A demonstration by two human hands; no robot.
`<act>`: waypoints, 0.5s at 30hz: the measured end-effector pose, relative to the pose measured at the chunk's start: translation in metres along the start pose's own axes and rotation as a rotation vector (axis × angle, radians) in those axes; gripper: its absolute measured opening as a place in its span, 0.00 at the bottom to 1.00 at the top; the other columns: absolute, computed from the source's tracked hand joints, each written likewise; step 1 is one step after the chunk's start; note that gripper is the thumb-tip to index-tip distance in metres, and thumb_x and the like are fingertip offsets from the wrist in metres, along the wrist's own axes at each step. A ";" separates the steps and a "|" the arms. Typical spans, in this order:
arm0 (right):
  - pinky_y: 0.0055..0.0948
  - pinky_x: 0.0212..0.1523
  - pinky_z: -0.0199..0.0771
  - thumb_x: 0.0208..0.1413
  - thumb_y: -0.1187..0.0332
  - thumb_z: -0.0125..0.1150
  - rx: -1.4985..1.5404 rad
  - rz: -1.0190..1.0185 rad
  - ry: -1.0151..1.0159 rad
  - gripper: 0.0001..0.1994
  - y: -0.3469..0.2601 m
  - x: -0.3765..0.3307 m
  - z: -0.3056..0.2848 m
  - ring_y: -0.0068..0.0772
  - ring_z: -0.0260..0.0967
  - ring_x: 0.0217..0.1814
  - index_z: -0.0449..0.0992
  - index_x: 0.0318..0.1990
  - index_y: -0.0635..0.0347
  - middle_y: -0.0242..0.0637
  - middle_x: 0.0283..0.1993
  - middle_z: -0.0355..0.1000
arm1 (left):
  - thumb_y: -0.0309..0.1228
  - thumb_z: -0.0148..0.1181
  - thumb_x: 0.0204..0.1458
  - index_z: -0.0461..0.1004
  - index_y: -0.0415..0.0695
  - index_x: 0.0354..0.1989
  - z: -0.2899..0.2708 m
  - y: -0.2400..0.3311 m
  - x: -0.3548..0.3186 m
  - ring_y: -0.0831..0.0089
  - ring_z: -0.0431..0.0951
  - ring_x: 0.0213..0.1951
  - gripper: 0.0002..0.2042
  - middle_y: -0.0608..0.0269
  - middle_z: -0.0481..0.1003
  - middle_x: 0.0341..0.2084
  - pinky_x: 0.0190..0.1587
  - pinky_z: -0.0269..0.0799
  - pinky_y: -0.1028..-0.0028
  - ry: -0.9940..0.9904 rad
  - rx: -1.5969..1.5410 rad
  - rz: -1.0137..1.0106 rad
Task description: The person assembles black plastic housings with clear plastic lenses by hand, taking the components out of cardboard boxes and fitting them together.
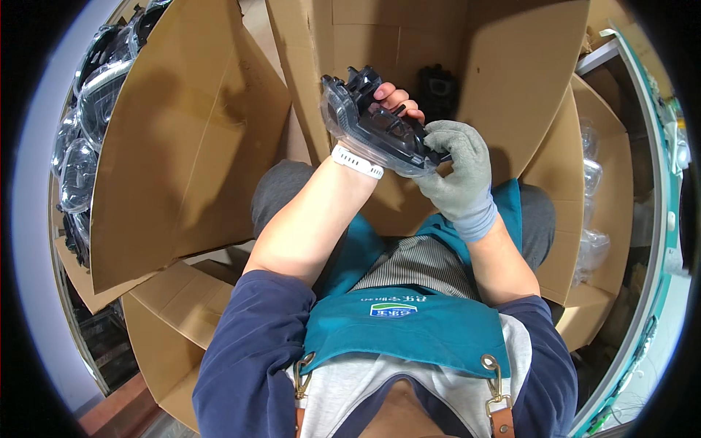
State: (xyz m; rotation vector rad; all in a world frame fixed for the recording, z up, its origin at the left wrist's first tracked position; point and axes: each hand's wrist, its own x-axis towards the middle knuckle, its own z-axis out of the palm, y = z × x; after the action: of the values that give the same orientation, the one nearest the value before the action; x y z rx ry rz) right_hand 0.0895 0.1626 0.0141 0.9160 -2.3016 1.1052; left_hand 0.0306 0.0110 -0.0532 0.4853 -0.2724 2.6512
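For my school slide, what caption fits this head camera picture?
A person's bare left hand and gloved right hand hold a clear-lensed black lamp over an open cardboard box.

A grey glove [461,171], white wristband [357,162], teal apron [409,332], navy sleeves [244,350] and brown cardboard boxes [182,139].

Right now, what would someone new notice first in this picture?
A clear-lensed lamp unit with black housing, held up at the centre by the bare left hand and the grey-gloved right hand. Big open cardboard boxes surround it, with more clear lamp units stacked at the far left.
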 end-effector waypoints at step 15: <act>0.34 0.50 0.67 0.30 0.67 0.79 0.044 0.064 0.125 0.40 -0.040 0.000 -0.009 0.35 0.68 0.45 0.65 0.55 0.64 0.42 0.50 0.68 | 0.52 0.43 0.46 0.60 0.40 0.23 0.087 -0.017 -0.016 0.70 0.58 0.28 0.23 0.62 0.59 0.22 0.41 0.59 0.68 0.248 1.515 0.898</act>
State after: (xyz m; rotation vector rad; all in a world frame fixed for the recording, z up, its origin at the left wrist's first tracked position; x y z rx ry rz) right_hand 0.1190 0.1513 0.0407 0.7717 -2.2266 1.2083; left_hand 0.0769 -0.0027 0.0228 0.4507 2.1518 3.1554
